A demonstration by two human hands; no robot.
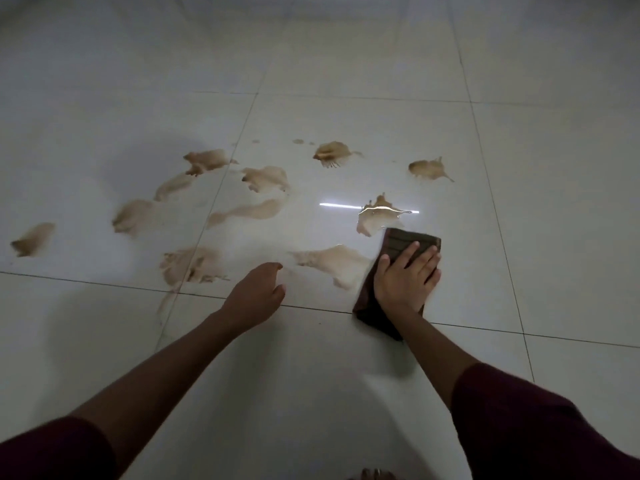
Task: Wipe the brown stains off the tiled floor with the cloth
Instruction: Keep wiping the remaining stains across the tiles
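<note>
My right hand [405,275] presses flat on the cloth [398,247], stain [332,261] just left, left hand [258,292] hanging slack; wet puddle [377,216] ahead may smear if I push through.

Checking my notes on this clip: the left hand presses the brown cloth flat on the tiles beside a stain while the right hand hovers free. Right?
Hands are swapped. The head view shows the right hand pressing the brown cloth flat beside a stain, while the left hand hovers free.
</note>
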